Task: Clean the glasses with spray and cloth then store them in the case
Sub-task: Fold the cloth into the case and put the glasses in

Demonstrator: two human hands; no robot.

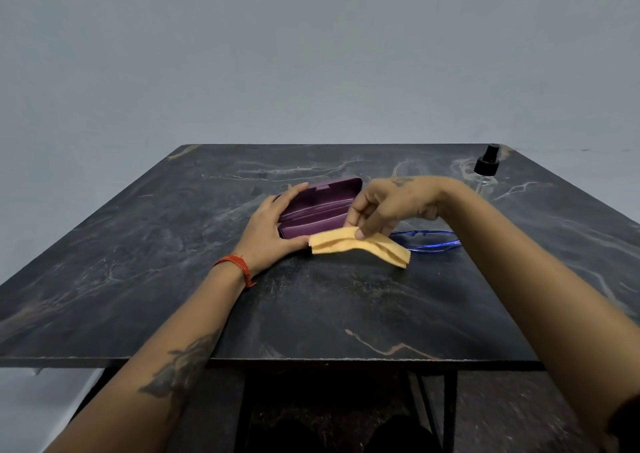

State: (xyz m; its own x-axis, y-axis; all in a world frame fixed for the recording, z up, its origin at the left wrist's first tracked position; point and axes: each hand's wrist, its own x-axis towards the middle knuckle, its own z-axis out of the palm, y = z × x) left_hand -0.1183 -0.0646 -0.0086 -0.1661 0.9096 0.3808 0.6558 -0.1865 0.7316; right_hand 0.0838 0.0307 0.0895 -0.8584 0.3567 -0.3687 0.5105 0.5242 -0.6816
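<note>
Pinching the yellow cloth [360, 243], the right hand [384, 207] works at the open case [318, 207], which the left hand [273, 231] grips. The glasses [427, 239] lie outside on the surface [311, 314] at 3 o'clock of the case and the spray bottle [486, 168] stands untouched at 1 o'clock, so the task seems early — cleaning and storing remain.

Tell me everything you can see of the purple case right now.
The purple case is a hard-looking clamshell, lying open mid-table with its lid tilted up and back. The interior looks matching purple and empty. The left hand grips its left end; the yellow cloth, pinched by the right hand, overlaps its front right corner.

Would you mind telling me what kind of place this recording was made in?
Probably a plain indoor room set up for recording: a dark marble-patterned table on a metal frame, against a bare grey wall, holding only the task items.
</note>
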